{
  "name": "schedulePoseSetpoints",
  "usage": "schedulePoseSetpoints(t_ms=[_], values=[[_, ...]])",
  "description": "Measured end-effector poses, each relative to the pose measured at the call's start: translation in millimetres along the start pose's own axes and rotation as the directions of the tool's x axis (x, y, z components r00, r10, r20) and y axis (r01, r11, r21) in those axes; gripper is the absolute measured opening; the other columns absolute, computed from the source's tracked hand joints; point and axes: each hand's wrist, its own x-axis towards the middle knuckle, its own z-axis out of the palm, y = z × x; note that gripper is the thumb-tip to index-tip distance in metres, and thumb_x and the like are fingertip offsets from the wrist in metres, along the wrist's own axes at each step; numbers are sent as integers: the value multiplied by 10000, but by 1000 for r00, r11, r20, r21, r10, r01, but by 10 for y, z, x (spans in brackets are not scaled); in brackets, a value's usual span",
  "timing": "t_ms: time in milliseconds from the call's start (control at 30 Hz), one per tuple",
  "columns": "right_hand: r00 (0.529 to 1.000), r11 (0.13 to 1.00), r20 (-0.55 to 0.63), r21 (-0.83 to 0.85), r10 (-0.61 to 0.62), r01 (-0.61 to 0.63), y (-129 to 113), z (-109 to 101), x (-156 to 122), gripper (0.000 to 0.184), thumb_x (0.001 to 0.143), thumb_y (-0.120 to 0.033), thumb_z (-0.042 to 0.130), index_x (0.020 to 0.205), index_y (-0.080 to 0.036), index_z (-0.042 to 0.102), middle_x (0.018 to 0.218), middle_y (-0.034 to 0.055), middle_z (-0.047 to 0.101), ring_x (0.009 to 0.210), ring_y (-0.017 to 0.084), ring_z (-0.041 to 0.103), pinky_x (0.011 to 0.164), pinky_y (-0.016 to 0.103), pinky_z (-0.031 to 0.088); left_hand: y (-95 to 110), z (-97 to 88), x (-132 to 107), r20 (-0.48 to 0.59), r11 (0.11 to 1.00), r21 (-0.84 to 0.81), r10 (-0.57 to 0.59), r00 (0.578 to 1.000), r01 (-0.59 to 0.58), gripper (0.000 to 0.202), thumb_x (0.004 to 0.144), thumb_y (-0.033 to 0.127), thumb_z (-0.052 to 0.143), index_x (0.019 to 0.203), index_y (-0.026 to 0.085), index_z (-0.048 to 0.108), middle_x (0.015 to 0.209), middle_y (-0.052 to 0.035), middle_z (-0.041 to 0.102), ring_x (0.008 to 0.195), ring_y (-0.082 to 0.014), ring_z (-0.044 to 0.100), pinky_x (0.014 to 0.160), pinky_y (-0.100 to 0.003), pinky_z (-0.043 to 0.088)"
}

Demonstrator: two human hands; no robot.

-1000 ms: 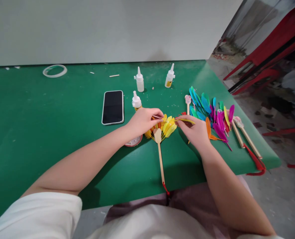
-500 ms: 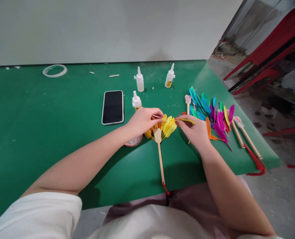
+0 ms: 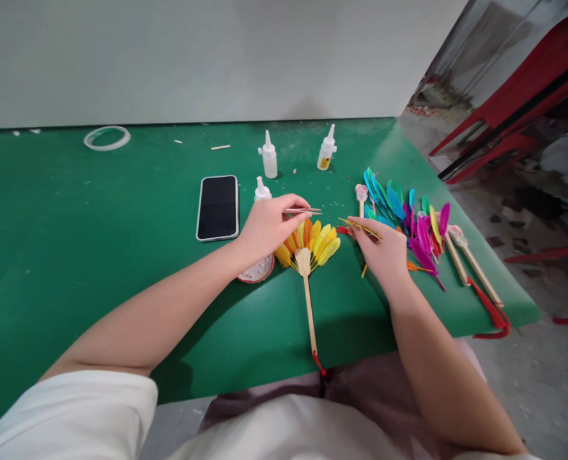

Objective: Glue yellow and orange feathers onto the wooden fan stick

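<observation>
My left hand (image 3: 276, 223) pinches slim pink tweezers (image 3: 303, 211), their tips pointing right above the feathers. Between the fingers of my right hand (image 3: 379, 246) is a thin, pointed yellow tool (image 3: 360, 226) that looks like tweezers. Below and between both hands lies a feather fan with yellow and orange feathers (image 3: 322, 243), a heart-shaped wooden piece and a long wooden handle (image 3: 309, 306) ending in a red tassel. A shallow dish (image 3: 256, 271) of small pale pieces is partly hidden under my left wrist. Close behind that hand stands a white glue bottle (image 3: 262, 190), partly covered.
Two more glue bottles (image 3: 269, 160) (image 3: 326, 150) stand farther back. A phone (image 3: 218, 207) lies on the green table (image 3: 96, 255), left of my hands. Colourful feathers (image 3: 399, 204) and wooden handles (image 3: 475, 265) lie on the right. A clear tape ring (image 3: 107, 138) rests at the back left.
My hands have lifted slightly and the two tools have moved apart. More of the fan's feathers show between them. The fan has stayed in place.
</observation>
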Motion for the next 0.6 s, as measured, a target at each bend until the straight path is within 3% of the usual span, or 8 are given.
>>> schedulePoseSetpoints(t_ms=[233,400,600], values=[[990,923,83,-358,-116,138,105,-107,67,365,718,-135,517,1035,-194,687,946,68,699,879,237,618,807,388,500,59,-74,-4,-128,998,-57,-3,992,-5,193,808,313,581,899,165,666,873,-21,713,793,-135,665,747,-237,513],[959,841,150,-461,-239,282,148,-174,49,485,678,-20,454,1097,-156,659,955,92,693,931,270,549,853,435,471,73,-103,-9,-169,995,-86,27,985,-42,206,798,322,604,902,161,679,863,-25,718,776,-132,671,745,-226,518],[934,741,240,-570,-263,355,207,-269,84,572,651,30,441,1147,-183,631,1105,119,631,1030,297,510,863,465,467,92,-121,-16,-171,995,-74,55,984,-68,183,790,313,617,867,164,691,829,-21,722,756,-137,677,725,-231,528]])
